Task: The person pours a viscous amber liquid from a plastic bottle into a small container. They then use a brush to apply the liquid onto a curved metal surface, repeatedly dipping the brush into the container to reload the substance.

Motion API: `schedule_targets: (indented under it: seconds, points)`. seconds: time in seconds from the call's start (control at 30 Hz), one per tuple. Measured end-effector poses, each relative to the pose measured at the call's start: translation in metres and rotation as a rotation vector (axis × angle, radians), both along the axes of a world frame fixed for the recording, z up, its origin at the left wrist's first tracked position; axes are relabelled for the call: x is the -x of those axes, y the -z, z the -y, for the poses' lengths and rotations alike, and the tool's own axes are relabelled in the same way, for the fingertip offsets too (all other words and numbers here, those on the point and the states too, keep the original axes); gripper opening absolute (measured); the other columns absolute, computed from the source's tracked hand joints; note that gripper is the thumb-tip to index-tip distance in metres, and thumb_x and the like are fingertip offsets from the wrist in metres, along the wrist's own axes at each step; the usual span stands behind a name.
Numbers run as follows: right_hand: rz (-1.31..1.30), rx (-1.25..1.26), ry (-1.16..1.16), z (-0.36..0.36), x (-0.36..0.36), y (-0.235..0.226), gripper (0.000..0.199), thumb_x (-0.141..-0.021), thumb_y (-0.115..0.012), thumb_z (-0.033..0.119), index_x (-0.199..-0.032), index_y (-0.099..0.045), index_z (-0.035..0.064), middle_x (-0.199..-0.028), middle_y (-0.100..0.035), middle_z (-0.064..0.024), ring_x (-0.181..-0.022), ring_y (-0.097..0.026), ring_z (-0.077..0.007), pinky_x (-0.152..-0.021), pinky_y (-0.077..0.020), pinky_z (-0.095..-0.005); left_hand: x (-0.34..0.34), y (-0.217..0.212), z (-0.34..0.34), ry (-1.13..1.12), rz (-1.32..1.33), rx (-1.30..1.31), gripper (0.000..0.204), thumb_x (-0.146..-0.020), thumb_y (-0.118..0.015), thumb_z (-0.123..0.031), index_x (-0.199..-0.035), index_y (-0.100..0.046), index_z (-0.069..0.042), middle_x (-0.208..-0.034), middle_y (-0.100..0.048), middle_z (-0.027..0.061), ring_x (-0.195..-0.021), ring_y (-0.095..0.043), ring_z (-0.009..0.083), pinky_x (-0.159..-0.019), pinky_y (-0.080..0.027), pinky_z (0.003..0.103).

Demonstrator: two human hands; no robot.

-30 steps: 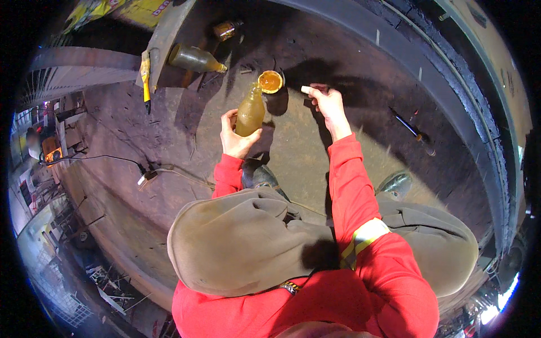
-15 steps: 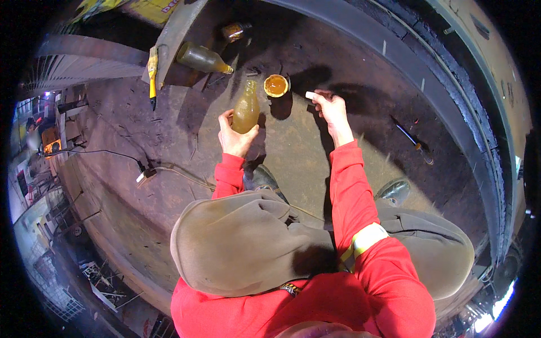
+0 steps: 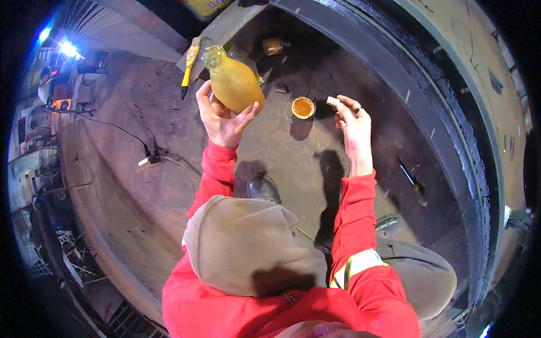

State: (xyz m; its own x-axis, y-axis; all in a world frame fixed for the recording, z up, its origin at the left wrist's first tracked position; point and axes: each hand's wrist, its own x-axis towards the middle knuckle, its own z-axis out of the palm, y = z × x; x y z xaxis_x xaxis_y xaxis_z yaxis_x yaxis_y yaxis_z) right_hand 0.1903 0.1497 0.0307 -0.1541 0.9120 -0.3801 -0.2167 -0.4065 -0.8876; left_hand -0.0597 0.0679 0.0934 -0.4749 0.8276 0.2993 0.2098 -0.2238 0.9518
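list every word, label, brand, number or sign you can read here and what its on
Nothing can be read in full.
Yellow sheet-like thing, top edge: purple lettering, cut off and too small.
Bottle in the left hand: no legible text.
Greyish panel, far right: small dark marks, too unclear to read.

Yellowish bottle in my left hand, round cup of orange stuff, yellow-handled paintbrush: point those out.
Yellowish bottle (image 3: pixel 237 85): head view, middle of its body.
Round cup (image 3: pixel 304 117): head view, its rim on the near side.
Yellow-handled paintbrush (image 3: pixel 186 76): head view, its handle.
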Motion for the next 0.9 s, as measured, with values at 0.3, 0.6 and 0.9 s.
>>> schedule_targets:
  seconds: [0.3,0.6,0.9]
  points:
    - [-0.093,-0.359,-0.231,-0.006,0.047,-0.124,0.029,-0.092,-0.068,0.010,-0.116,-0.063,-0.0057,-0.102,-0.072,-0.0112,-0.094,-0.067,-0.0136,-0.085,-0.0516,-0.0251,-0.009,0.007,0.013,0.086,0.159,0.089,0.089,-0.059,-0.089,0.001,-0.129,-0.036,-0.008,-0.121,-0.059,0.0123,-0.113,-0.060,0.0235,-0.100,-0.047,0.039]
    - [-0.100,-0.411,-0.222,0.000,0.065,-0.125,0.028,-0.090,-0.071,0.013,-0.112,-0.067,-0.0047,-0.096,-0.072,-0.0075,-0.084,-0.065,-0.0103,-0.076,-0.0511,-0.0236,-0.021,0.023,0.023,0.037,-0.031,0.187,0.082,-0.059,-0.091,-0.009,-0.125,-0.042,-0.007,-0.117,-0.061,0.0122,-0.111,-0.061,0.0233,-0.100,-0.046,0.037]
    - [0.288,-0.692,-0.307,-0.004,0.068,-0.132,0.019,-0.086,-0.072,0.008,-0.103,-0.072,-0.0005,-0.087,-0.067,-0.0087,-0.069,-0.061,-0.0137,-0.062,-0.0494,-0.0264,-0.015,0.038,0.029,-0.028,-0.236,0.155,0.078,-0.058,-0.091,-0.015,-0.123,-0.048,-0.004,-0.111,-0.063,0.0117,-0.102,-0.064,0.0222,-0.091,-0.052,0.034]
